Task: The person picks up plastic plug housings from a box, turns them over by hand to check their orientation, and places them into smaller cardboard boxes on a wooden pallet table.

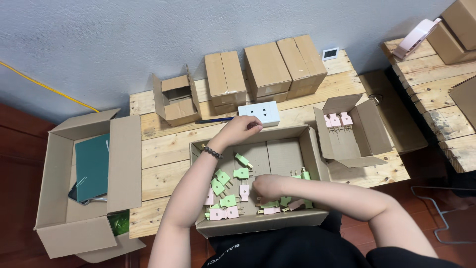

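An open cardboard tray box (281,141) lies on the wooden table, holding several loose green plugs (241,173) and pink plugs (216,214). My left hand (241,128), with a bead bracelet at the wrist, reaches over the box's far rim with its fingers bunched beside a white socket block (258,113); what it holds is hidden. My right hand (267,186) is down inside the box among the plugs, fingers curled; I cannot see if it grips one.
A small open carton (365,134) at the right holds a row of pink plugs (338,120). Closed cartons (267,69) and an open one (175,99) line the back. A large open box (124,164) with a green book stands left. A blue pen (214,120) lies near the socket block.
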